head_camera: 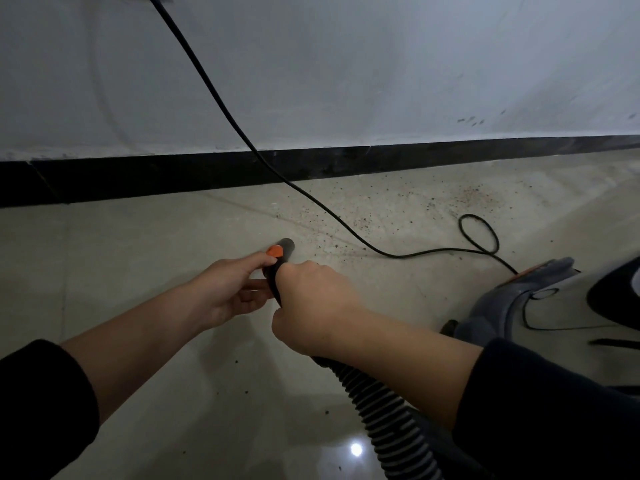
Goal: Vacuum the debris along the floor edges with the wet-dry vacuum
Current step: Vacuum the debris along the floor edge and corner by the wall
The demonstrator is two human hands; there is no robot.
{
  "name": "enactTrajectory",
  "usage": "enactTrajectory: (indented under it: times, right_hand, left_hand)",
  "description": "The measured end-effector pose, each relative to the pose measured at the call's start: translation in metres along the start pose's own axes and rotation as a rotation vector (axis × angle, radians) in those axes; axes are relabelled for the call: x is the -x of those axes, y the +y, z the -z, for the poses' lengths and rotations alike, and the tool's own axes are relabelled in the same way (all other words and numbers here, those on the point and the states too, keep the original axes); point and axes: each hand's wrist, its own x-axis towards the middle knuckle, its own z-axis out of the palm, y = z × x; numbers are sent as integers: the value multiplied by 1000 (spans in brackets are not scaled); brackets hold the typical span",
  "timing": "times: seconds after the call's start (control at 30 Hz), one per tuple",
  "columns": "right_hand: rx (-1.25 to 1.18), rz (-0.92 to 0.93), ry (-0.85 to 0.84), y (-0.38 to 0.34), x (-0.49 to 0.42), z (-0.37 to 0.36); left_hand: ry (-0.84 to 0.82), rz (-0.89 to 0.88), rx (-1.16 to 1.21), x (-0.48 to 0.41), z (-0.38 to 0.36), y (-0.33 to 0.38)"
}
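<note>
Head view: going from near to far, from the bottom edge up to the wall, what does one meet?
Ribbed vacuum hose → right hand → hose nozzle with its orange slider → scattered debris → black baseboard → white wall.

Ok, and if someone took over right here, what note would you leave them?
Right hand grips the hose just behind the nozzle.
Left hand pinches the nozzle at its orange slider.
Nozzle points at the floor short of the baseboard.
Vacuum sits to the right, its cord across the floor.
Floor left of the nozzle looks clean.
Left: grit ahead and to the right along the baseboard.
</note>
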Motion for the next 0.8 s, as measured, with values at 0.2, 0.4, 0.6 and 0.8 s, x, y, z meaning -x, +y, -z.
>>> enactTrajectory:
  times: [0.2, 0.4, 0.6, 0.8]
  right_hand:
    - [4, -18, -12, -1, 10, -4]
    - [30, -19, -26, 2, 25, -6]
    - [15, -28, -42, 3, 37, -7]
    - [1, -13, -48, 4, 49, -9]
  left_hand:
    - [-42, 23, -25, 9, -4, -4]
    - [-89, 54, -41, 18, -12, -12]
    - [-122, 71, -56, 24, -18, -19]
    - [-160, 95, -78, 29, -19, -25]
